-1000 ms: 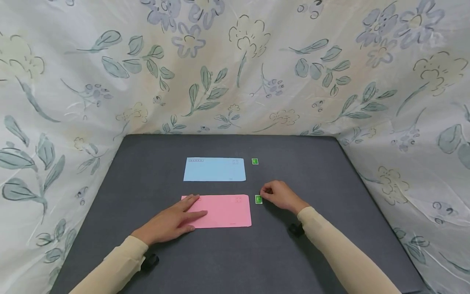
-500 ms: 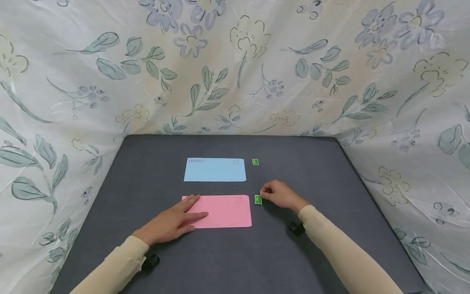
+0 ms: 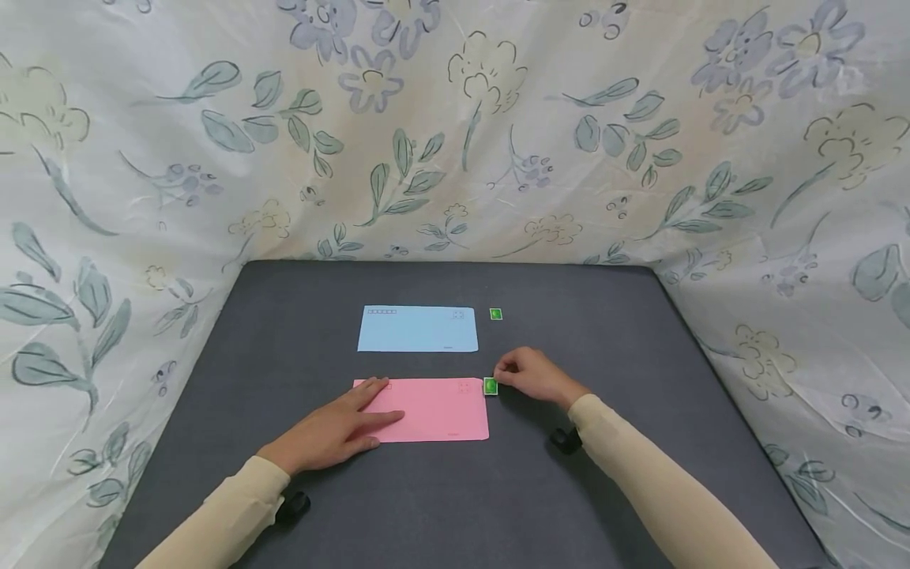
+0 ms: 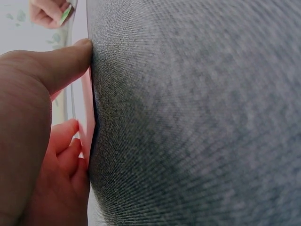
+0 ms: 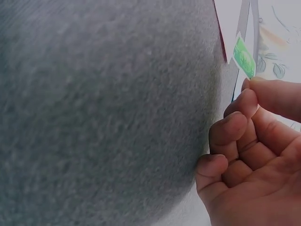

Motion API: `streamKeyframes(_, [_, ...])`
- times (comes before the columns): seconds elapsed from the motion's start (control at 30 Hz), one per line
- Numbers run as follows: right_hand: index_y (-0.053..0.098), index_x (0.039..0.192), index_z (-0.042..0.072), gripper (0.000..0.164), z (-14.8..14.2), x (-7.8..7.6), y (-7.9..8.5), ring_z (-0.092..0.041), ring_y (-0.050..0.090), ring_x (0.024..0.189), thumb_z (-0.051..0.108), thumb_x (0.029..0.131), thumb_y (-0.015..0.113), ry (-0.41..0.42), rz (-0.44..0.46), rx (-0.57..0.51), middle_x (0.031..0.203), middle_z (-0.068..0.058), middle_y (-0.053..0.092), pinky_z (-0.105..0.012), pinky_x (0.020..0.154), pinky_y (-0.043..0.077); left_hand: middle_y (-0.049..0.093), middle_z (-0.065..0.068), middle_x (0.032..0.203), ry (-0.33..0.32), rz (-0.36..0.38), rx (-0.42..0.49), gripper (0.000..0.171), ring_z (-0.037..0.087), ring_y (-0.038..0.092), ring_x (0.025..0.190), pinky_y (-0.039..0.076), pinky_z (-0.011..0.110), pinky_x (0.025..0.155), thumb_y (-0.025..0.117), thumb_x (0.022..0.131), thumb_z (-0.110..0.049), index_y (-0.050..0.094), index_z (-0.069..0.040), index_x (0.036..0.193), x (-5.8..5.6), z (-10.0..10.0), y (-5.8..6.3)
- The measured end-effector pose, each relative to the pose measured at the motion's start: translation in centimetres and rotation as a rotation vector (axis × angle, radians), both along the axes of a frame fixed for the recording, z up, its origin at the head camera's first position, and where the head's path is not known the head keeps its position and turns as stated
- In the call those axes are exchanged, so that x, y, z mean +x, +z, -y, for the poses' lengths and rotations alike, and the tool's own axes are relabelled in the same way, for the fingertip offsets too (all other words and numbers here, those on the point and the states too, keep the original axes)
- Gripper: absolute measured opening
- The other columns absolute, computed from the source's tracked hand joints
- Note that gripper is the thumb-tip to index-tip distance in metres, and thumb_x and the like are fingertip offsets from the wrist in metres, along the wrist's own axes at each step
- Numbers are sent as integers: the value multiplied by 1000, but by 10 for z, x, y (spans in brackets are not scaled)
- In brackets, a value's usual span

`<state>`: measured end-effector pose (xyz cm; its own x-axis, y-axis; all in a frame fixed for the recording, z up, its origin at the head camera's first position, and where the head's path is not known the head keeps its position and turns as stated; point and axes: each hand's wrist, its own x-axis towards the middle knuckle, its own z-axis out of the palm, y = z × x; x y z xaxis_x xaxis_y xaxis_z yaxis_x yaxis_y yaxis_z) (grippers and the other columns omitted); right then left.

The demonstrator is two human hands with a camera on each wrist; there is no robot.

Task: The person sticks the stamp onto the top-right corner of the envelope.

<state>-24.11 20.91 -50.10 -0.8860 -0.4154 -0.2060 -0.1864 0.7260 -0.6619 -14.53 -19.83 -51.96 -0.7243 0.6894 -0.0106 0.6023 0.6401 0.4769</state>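
A pink envelope (image 3: 441,415) lies on the dark table, and my left hand (image 3: 330,431) rests on its left part with fingers spread. My right hand (image 3: 536,375) pinches a small green stamp (image 3: 490,386) by its edge, between thumb and index finger. In the head view the stamp overlaps the envelope's right edge, near the printed box at its upper right corner. The right wrist view shows the green stamp (image 5: 244,57) standing out from the fingertips, its other fingers curled below. In the left wrist view, my left thumb (image 4: 70,63) lies along the envelope's edge.
Behind the pink envelope lies a light blue envelope (image 3: 418,329). Another green stamp (image 3: 496,314) lies to the right of the blue one. A dark grey cloth covers the table (image 3: 426,506), and a floral curtain (image 3: 455,158) hangs round its back and sides.
My right hand has moved slightly left, carrying the stamp from beside the pink envelope to over its right edge. The left hand has stayed in place.
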Motion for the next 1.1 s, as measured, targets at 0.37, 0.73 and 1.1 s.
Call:
streamKeyframes(0.37, [83, 100, 11, 12, 13, 2, -1, -18, 59, 81, 15, 104, 72, -46, 18, -18, 89, 2, 69, -34, 71, 49, 25, 14, 178, 3, 4, -9, 60, 39, 28, 161, 38, 65, 119, 73, 106, -30, 54, -35, 162, 0, 1, -1])
streamKeyframes(0.73, [84, 98, 10, 12, 22, 3, 1, -17, 58, 78, 13, 102, 73, -51, 7, -13, 86, 2, 69, -32, 68, 47, 25, 14, 178, 3, 9, -8, 60, 40, 27, 161, 37, 65, 119, 73, 106, -31, 54, -35, 162, 0, 1, -1])
streamKeyframes(1.1, [84, 96, 10, 10, 33, 2, 1, -16, 58, 77, 13, 100, 75, -44, 9, -2, 86, 3, 71, -31, 68, 46, 24, 13, 178, 12, 10, -5, 59, 39, 27, 161, 38, 65, 119, 73, 106, -32, 54, -35, 162, 0, 2, -2])
